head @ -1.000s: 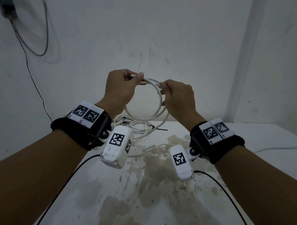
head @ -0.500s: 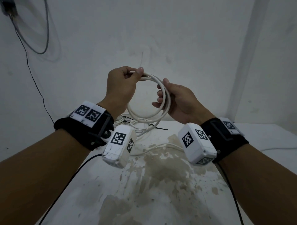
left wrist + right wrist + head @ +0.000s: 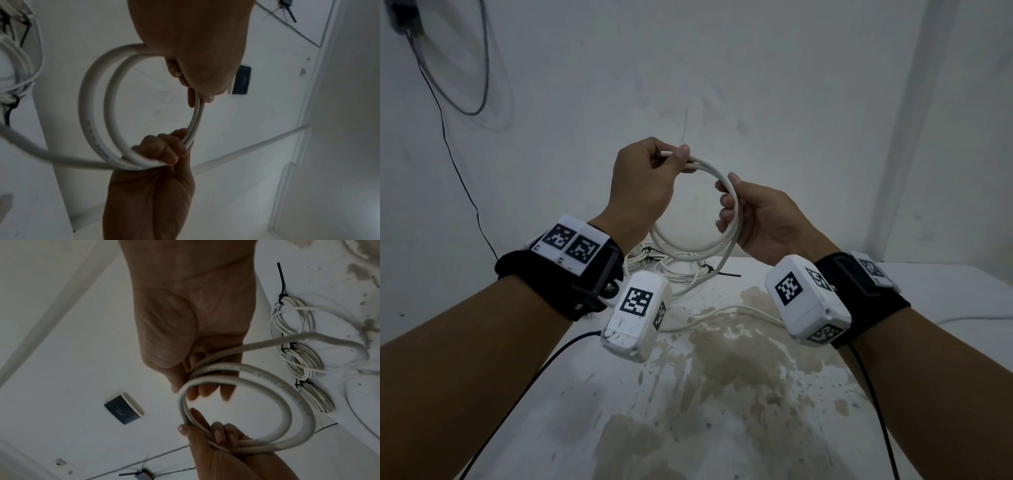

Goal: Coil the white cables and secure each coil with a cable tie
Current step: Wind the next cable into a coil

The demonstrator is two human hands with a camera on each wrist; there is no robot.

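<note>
A white cable coil [image 3: 731,192] of two or three loops hangs in the air above the table. My left hand [image 3: 674,157] pinches the coil's top between thumb and fingers. On the coil's right side my right hand [image 3: 727,195], palm up, has its fingers curled round the strands. In the left wrist view the coil [image 3: 92,105] arcs between my left hand [image 3: 195,97] above and my right hand [image 3: 164,152] below. The cable's loose tail [image 3: 739,310] trails down onto the table. In the right wrist view the tail [image 3: 308,337] leaves my right hand [image 3: 205,391].
Several finished white coils [image 3: 674,267] bound with black cable ties [image 3: 722,274] lie at the back of the stained white table [image 3: 688,394]; they show as coils [image 3: 302,360] in the right wrist view. White walls stand close behind. Black camera leads [image 3: 534,370] hang from both wrists.
My right hand has left the coil's top, turned palm up and slid down the right side of the loop. The left hand keeps its pinch and has risen slightly.
</note>
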